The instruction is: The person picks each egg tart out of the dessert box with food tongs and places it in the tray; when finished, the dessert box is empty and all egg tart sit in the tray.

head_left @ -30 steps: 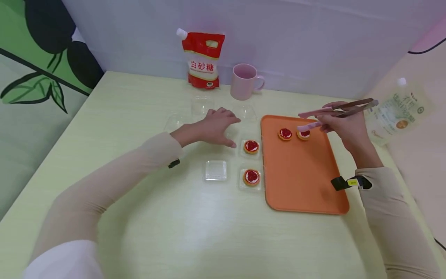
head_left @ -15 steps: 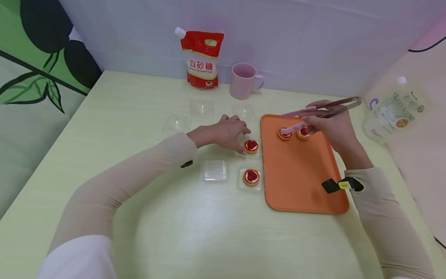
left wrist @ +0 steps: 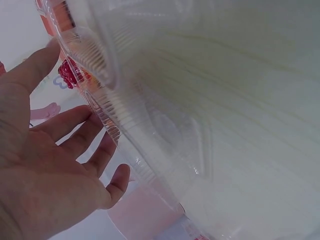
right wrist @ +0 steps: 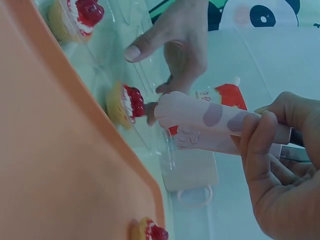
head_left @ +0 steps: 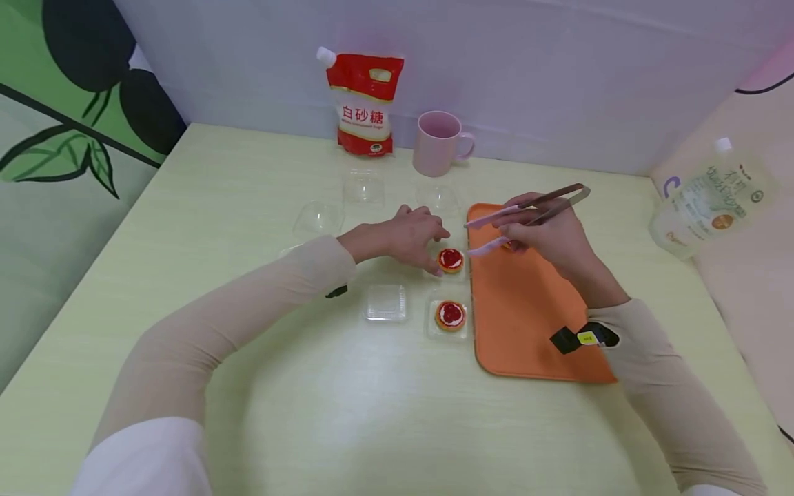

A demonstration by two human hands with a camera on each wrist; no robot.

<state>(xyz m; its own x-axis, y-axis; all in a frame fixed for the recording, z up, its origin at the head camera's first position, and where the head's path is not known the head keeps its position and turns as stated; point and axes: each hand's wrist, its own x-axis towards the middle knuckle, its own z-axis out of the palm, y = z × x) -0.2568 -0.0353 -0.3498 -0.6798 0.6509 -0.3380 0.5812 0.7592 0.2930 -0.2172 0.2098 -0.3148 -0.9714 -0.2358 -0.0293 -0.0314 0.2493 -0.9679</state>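
Observation:
My left hand (head_left: 412,238) spreads thumb and fingers beside the upper fruit tart (head_left: 450,260), which sits in a clear plastic container. In the left wrist view, the thumb and a fingertip of that hand (left wrist: 55,165) are at the container's edge (left wrist: 100,105). My right hand (head_left: 546,231) holds pink-tipped tongs (head_left: 490,246) over the left edge of the orange tray (head_left: 527,331), their tips apart beside that tart. A second tart (head_left: 450,315) sits in a container nearer me. On the tray, a tart (right wrist: 150,230) shows in the right wrist view; my right hand mostly hides it in the head view.
An uncovered plastic container (head_left: 386,303) lies left of the tarts. Clear domed pieces (head_left: 319,217) lie behind my left arm. At the back stand a red sugar pouch (head_left: 366,107) and a pink mug (head_left: 436,145). A translucent pouch (head_left: 707,200) is at the right.
My right hand has carried the tongs leftward across the tray to the upper tart. My left hand moved right to that tart's container, then stayed there.

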